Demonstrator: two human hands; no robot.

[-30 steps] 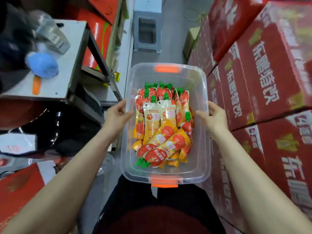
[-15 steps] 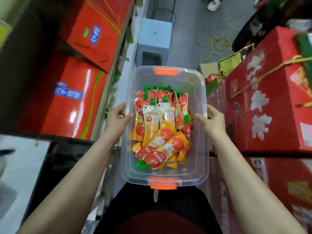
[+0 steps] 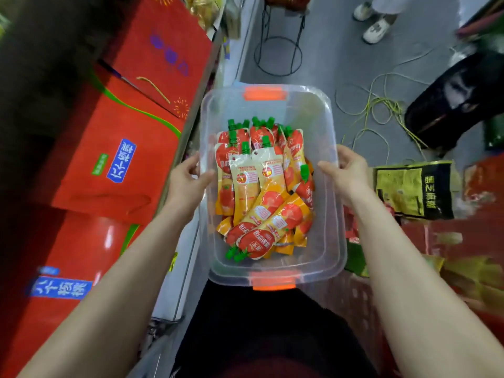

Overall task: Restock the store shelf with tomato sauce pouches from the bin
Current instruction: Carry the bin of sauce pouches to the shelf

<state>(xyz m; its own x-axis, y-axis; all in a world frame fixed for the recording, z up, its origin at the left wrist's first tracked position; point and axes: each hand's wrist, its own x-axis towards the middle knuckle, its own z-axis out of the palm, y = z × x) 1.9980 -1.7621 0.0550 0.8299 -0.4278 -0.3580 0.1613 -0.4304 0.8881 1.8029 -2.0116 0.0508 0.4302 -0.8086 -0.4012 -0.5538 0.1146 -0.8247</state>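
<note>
Clear plastic bin, carried at waist height with the left hand and right hand each in a closed grip on a side rim, holds the piled tomato sauce pouches; this looks like the carrying step, so next comes setting it down by the shelf.

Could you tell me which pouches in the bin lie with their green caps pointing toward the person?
The two slanted pouches on top of the pile in the bin; their caps sit at its near left, while the others' caps point away.
</note>
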